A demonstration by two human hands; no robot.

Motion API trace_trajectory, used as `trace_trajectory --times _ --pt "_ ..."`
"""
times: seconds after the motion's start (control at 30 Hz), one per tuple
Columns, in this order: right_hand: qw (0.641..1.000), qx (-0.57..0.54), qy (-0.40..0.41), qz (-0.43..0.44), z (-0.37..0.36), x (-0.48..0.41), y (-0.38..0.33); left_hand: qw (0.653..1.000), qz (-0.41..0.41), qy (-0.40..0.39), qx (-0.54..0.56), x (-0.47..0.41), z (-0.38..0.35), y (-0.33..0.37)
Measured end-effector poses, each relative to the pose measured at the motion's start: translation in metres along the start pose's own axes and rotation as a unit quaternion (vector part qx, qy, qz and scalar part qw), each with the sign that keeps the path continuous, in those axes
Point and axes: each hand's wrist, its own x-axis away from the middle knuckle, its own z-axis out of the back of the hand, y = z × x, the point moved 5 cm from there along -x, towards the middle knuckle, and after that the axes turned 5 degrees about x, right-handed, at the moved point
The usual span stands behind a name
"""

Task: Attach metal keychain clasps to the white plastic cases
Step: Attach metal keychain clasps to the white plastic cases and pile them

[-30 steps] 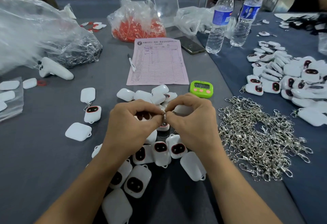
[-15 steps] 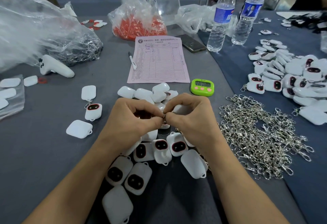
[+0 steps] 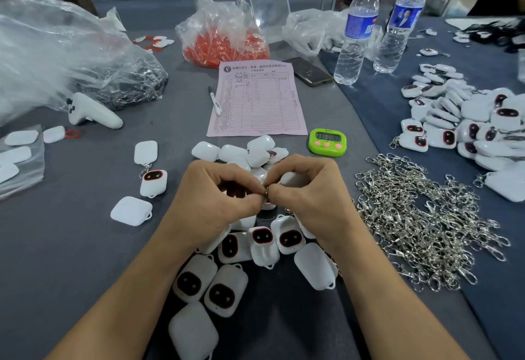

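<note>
My left hand point(image 3: 216, 200) and my right hand point(image 3: 309, 197) meet fingertip to fingertip above the table's middle, together pinching a small metal keychain clasp point(image 3: 266, 189). A white plastic case point(image 3: 268, 205) hangs just below the fingers, mostly hidden by them. Several loose white cases point(image 3: 264, 241) with dark red-rimmed faces lie under and in front of my hands. A heap of metal clasps point(image 3: 420, 217) spreads out to the right of my right hand.
A pile of cases point(image 3: 466, 124) with clasps lies at far right. A green timer point(image 3: 327, 142), pink form point(image 3: 257, 98), phone point(image 3: 311, 71) and two water bottles point(image 3: 356, 27) stand behind. Plastic bags point(image 3: 56, 55) and a white handheld controller point(image 3: 91, 111) sit at left.
Both hands have stayed together on the clasp with only slight finger shifts. The view has shifted a little.
</note>
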Motion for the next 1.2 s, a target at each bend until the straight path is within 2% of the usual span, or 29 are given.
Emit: trace_trajectory --times 0.27,0.47,0.57,0.63,0.7,0.8,0.87,1.03,1.13,1.2 --pt "1.000 -0.019 -0.013 0.010 -0.002 0.002 -0.004 0.999 -0.003 0.023 -0.031 0.001 0.001 -0.001" --pt "1.000 -0.002 -0.008 0.028 -0.002 0.002 -0.004 0.999 0.002 0.039 -0.006 0.003 -0.001 0.000" --pt "1.000 -0.006 0.013 0.017 0.000 0.001 -0.002 0.997 -0.008 0.080 -0.020 0.005 -0.002 0.002" --pt "0.998 -0.020 0.056 -0.023 0.006 0.000 0.003 0.987 -0.021 0.143 -0.075 0.007 0.003 0.004" --pt "0.994 -0.017 0.080 -0.073 0.012 -0.002 0.010 0.959 -0.066 0.182 -0.208 0.008 0.009 0.011" --pt "0.990 -0.065 0.055 -0.116 0.010 -0.003 0.014 0.892 -0.131 0.138 -0.411 0.009 0.004 0.014" --pt "0.987 -0.078 0.051 -0.131 0.008 -0.003 0.015 0.877 -0.132 0.096 -0.452 0.009 -0.003 0.008" --pt "0.993 -0.038 0.020 -0.112 0.007 -0.002 0.016 0.901 -0.082 0.043 -0.423 0.005 -0.007 -0.002" --pt "0.995 0.044 0.024 -0.081 0.008 -0.003 0.015 0.926 -0.075 0.035 -0.369 0.003 -0.003 -0.006" --pt "0.995 0.054 0.030 -0.078 0.009 -0.003 0.016 0.936 -0.074 0.037 -0.343 0.003 -0.001 -0.009"
